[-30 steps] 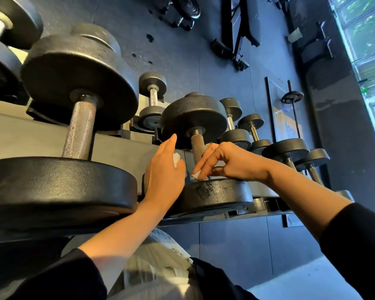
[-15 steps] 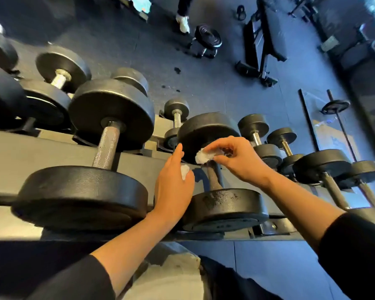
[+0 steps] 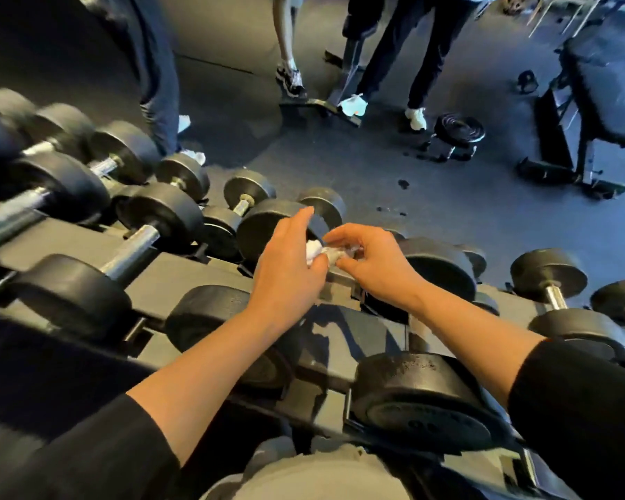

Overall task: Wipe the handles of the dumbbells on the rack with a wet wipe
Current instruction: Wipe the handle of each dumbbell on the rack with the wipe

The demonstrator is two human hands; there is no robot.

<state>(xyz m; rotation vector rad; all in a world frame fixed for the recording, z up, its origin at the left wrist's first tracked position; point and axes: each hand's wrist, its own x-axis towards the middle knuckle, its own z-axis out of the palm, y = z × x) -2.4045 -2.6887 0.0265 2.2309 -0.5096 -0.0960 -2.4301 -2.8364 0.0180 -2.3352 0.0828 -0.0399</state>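
Both hands meet at the centre of the frame over the rack (image 3: 181,283): the left hand (image 3: 289,272) has its thumb curled against the white wet wipe (image 3: 322,252) with its fingers extended upward, and the right hand (image 3: 372,261) pinches the wipe's other end between curled fingertips. Half a second ago the right hand alone rubbed the wipe on a dumbbell handle while the left rested against a weight; now the wipe is lifted off that handle and bunched between both hands. The view has also swung up, showing people's legs (image 3: 383,48) and a bench (image 3: 599,95) at the top. Likely the wipe is being refolded before the next dumbbell (image 3: 138,243), at the left.
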